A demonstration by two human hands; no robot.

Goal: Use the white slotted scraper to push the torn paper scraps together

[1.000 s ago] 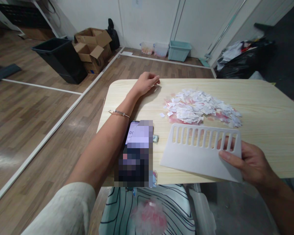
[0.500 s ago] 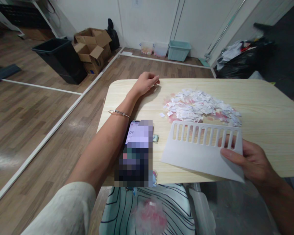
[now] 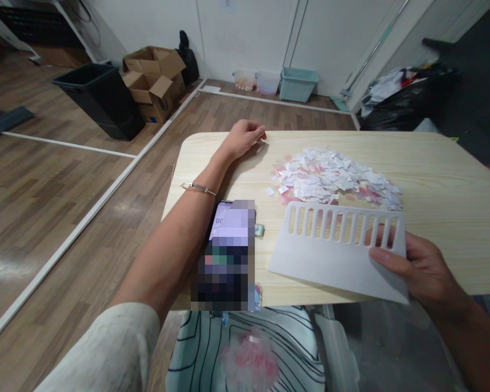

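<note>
My right hand [image 3: 427,267] grips the right end of a white slotted panel [image 3: 335,261], thumb in front and fingers behind its slots. The panel tilts over the table's near side, its row of slots at the top. Just beyond it spreads a pile of small white paper slips [image 3: 330,169] mixed with pinkish translucent pieces. At the table's far left, my left hand [image 3: 243,139] rests with fingers loosely curled together and nothing visible in them. Beside my left forearm lies a phone [image 3: 231,223], its lower part blurred out, with a small strap end at its right.
The pale wooden table [image 3: 445,190] has rounded corners. On my lap is a clear bag with pink contents [image 3: 251,362]. A black bin [image 3: 102,100] and cardboard boxes [image 3: 155,81] stand on the floor at left. Plastic tubs [image 3: 298,84] line the wall; black bags [image 3: 404,103] lie at right.
The panel and my right hand have shifted very slightly to the right. My left hand and the paper pile stay where they were.
</note>
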